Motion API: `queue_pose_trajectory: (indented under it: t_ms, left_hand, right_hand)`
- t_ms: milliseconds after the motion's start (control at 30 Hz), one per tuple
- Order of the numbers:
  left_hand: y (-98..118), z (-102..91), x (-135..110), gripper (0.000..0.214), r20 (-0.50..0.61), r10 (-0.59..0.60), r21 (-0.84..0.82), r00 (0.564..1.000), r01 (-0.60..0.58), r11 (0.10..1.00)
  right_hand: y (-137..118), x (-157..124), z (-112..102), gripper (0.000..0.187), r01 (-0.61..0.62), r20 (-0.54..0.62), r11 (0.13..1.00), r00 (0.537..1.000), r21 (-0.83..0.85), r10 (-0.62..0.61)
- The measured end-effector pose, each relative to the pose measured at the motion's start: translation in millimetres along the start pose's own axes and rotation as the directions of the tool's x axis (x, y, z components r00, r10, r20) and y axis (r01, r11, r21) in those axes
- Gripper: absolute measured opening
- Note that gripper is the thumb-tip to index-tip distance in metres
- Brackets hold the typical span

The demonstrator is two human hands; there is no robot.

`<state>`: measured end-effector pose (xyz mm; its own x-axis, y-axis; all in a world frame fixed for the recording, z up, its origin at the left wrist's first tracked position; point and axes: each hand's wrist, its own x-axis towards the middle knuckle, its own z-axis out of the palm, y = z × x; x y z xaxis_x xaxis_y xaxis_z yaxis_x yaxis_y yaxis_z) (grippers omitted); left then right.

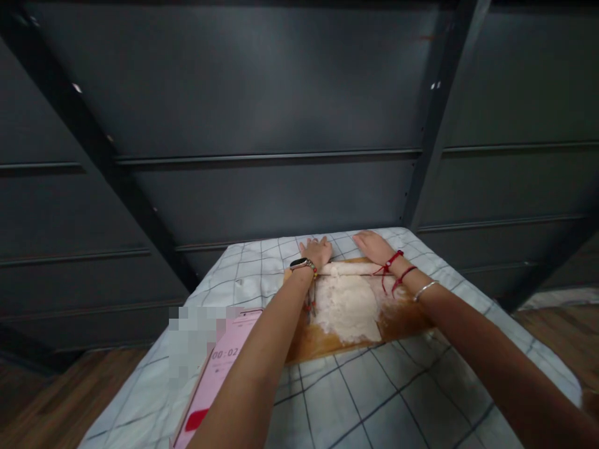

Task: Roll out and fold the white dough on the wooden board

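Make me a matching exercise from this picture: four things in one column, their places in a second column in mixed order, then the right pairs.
Things:
1. flattened white dough
2. pale wooden rolling pin
3. pink phone showing a timer
4. brown wooden board

Places:
A. on the checked white cloth, under the dough
B. under the left hand and right hand, at the dough's far edge
C. left of the left forearm, on the cloth
D. spread on the board, between the forearms

Pairs: 1-D, 2-B, 3-C, 4-A
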<state>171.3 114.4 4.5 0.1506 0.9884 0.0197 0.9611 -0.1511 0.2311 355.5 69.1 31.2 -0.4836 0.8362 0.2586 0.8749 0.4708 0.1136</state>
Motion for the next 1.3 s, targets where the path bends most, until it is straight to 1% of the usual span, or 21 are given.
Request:
queue_pose_trajectory:
  t_ms: [67, 133, 200, 267, 333, 367, 433, 500, 533, 600, 667, 767, 867, 933, 967, 1033, 1100, 1133, 1167, 1233, 1300]
  left_hand:
    - [-1.3, 2.9, 2.7, 0.054, -0.003, -0.005, 0.003, 1.000, 0.005, 1.000]
    - [-2.1, 4.8, 3.0, 0.053, -0.031, 0.004, 0.012, 1.000, -0.004, 1.000]
    - [-1.2, 4.9, 1.8, 0.051, -0.070, 0.018, 0.019, 0.997, -0.017, 1.000]
    - [1.3, 2.7, -0.1, 0.050, -0.107, 0.037, 0.018, 0.994, -0.035, 0.999]
    - [3.8, -1.4, -2.3, 0.048, -0.154, 0.066, 0.019, 0.986, -0.064, 0.998]
    - [4.2, -3.7, -3.5, 0.048, -0.185, 0.090, 0.025, 0.979, -0.087, 0.996]
    - [2.5, -8.4, -5.6, 0.047, -0.221, 0.159, 0.036, 0.962, -0.155, 0.987]
    - [-2.8, -13.0, -7.8, 0.048, -0.187, 0.236, 0.034, 0.954, -0.234, 0.972]
    - [-6.2, -15.5, -8.9, 0.049, -0.149, 0.266, 0.032, 0.952, -0.264, 0.964]
    - [-12.3, -21.5, -11.8, 0.050, -0.084, 0.294, 0.039, 0.952, -0.292, 0.956]
    - [-15.4, -28.4, -16.6, 0.051, -0.076, 0.330, 0.064, 0.941, -0.326, 0.943]
    - [-12.8, -35.3, -31.0, 0.052, -0.083, 0.364, 0.066, 0.928, -0.360, 0.931]
    - [-5.7, -31.1, -55.0, 0.052, -0.036, 0.299, 0.052, 0.954, -0.297, 0.954]
    - [-0.8, -23.9, -72.3, 0.052, -0.027, 0.226, 0.058, 0.974, -0.224, 0.973]
    - [1.5, -20.5, -79.8, 0.052, -0.041, 0.183, 0.059, 0.982, -0.181, 0.982]
    - [6.1, -16.6, -90.8, 0.052, -0.131, 0.105, 0.066, 0.986, -0.097, 0.993]
    - [10.8, -16.3, -96.8, 0.052, -0.254, 0.082, 0.083, 0.964, -0.063, 0.995]
    - [13.0, -16.7, -98.4, 0.052, -0.297, 0.085, 0.093, 0.951, -0.060, 0.994]
    - [15.0, -16.7, -99.3, 0.052, -0.314, 0.093, 0.101, 0.945, -0.064, 0.993]
    - [17.6, -14.4, -98.8, 0.053, -0.280, 0.105, 0.098, 0.954, -0.080, 0.992]
    - [17.8, -9.3, -94.3, 0.054, -0.235, 0.103, 0.077, 0.966, -0.087, 0.993]
  right_hand:
    - [-5.1, -10.5, -2.5, 0.043, 0.025, -0.011, 1.000, 1.000, -0.018, -0.025]
    - [-12.8, -26.8, -2.8, 0.043, 0.044, -0.019, 0.996, 0.999, -0.073, -0.045]
    - [-19.7, -42.2, -0.7, 0.044, 0.011, -0.013, 0.991, 1.000, -0.136, -0.013]
    - [-21.7, -50.0, 2.2, 0.046, -0.059, 0.026, 0.984, 0.998, -0.167, 0.064]
    - [-17.3, -47.3, 4.0, 0.048, -0.083, 0.096, 0.983, 0.990, -0.163, 0.099]
    - [-13.1, -42.7, 4.2, 0.048, -0.063, 0.136, 0.988, 0.987, -0.141, 0.083]
    - [-2.9, -30.7, 3.0, 0.049, 0.015, 0.201, 0.999, 0.980, -0.040, -0.007]
    - [6.8, -19.5, 0.3, 0.051, 0.082, 0.238, 0.992, 0.966, 0.096, -0.102]
    - [10.5, -15.6, -1.5, 0.053, 0.087, 0.248, 0.984, 0.961, 0.154, -0.123]
    - [14.8, -12.7, -6.4, 0.057, 0.059, 0.254, 0.973, 0.960, 0.223, -0.116]
    - [15.0, -16.5, -13.4, 0.058, 0.062, 0.215, 0.972, 0.970, 0.228, -0.112]
    - [10.1, -33.5, -26.8, 0.052, 0.100, 0.112, 0.987, 0.987, 0.128, -0.115]
    - [3.6, -58.4, -35.9, 0.048, 0.065, 0.059, 0.998, 0.996, 0.005, -0.066]
    - [0.2, -74.3, -34.9, 0.047, 0.088, 0.058, 0.996, 0.994, -0.002, -0.088]
    - [-1.3, -80.8, -32.3, 0.047, 0.109, 0.067, 0.994, 0.992, 0.017, -0.110]
    - [-3.8, -90.1, -24.7, 0.045, 0.125, 0.083, 0.990, 0.988, 0.066, -0.130]
    - [-6.0, -94.1, -17.3, 0.043, 0.106, 0.090, 0.988, 0.989, 0.111, -0.117]
    - [-6.8, -94.4, -14.7, 0.042, 0.090, 0.094, 0.987, 0.990, 0.133, -0.102]
    - [-7.4, -93.6, -13.1, 0.041, 0.073, 0.102, 0.985, 0.991, 0.156, -0.089]
    - [-7.2, -89.4, -12.2, 0.041, 0.043, 0.123, 0.980, 0.990, 0.195, -0.068]
    - [-4.4, -81.2, -12.2, 0.043, 0.028, 0.135, 0.980, 0.989, 0.195, -0.055]
